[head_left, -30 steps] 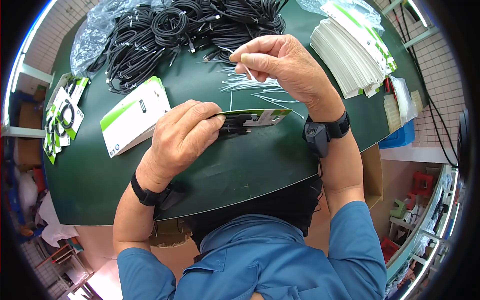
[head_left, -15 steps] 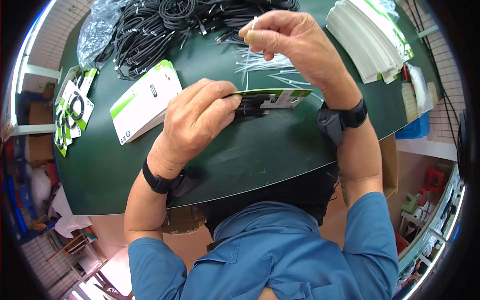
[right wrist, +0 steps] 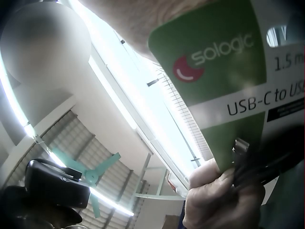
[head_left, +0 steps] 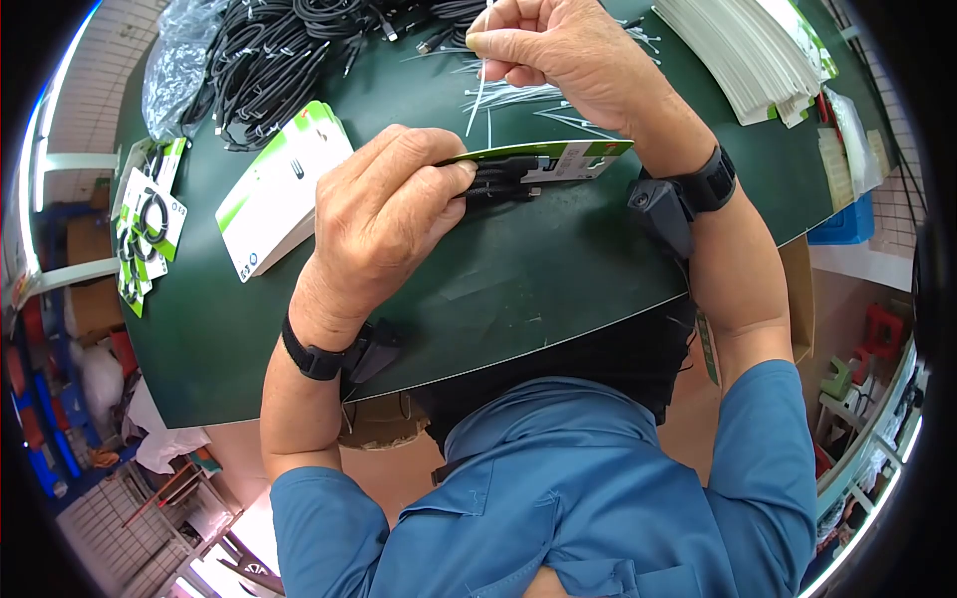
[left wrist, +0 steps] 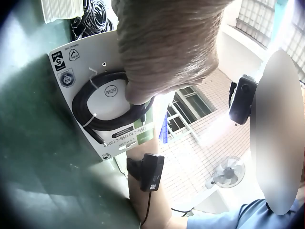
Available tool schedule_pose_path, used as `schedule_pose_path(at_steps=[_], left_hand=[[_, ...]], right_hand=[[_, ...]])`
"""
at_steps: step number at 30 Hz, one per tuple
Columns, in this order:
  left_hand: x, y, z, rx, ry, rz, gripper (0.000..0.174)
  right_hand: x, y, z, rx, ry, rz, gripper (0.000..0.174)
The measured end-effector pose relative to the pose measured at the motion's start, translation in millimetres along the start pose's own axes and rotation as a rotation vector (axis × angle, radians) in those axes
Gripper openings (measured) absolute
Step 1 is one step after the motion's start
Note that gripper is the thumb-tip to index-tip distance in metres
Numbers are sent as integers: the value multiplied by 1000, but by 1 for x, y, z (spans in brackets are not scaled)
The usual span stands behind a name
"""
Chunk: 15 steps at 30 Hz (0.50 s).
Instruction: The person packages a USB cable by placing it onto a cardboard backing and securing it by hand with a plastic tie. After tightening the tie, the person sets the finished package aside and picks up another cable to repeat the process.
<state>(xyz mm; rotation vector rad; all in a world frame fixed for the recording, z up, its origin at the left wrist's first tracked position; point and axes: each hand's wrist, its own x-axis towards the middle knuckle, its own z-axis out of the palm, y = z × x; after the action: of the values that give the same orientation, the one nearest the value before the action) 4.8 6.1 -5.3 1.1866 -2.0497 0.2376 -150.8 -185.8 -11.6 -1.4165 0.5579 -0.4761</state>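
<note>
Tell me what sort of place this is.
Probably a cable-packing workshop: a heap of coiled black cables, stacks of white-and-green printed cardboard cards and thin white plastic ties lie on the dark green table; the left hand grips a cable-loaded card.

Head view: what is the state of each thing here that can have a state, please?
left hand: grips the card and cable together.
right hand: pinches a white tie.
card: held level, seen edge-on.
cable: coiled, pressed against the card.
white tie: straight, hanging from the fingers.
cable pile: heap of coiled cables.
card stack: lying flat, fanned.
</note>
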Motion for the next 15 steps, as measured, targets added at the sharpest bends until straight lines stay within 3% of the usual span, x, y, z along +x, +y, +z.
schedule_pose_path(at_steps=[7, 15], left_hand=[[-1, -1, 1, -7, 2, -1, 31], [-1, 0, 1, 1, 8, -8, 30]], right_hand=[[-2, 3, 2, 28, -23, 70, 11], [3, 12, -1, -50, -84, 13, 13]])
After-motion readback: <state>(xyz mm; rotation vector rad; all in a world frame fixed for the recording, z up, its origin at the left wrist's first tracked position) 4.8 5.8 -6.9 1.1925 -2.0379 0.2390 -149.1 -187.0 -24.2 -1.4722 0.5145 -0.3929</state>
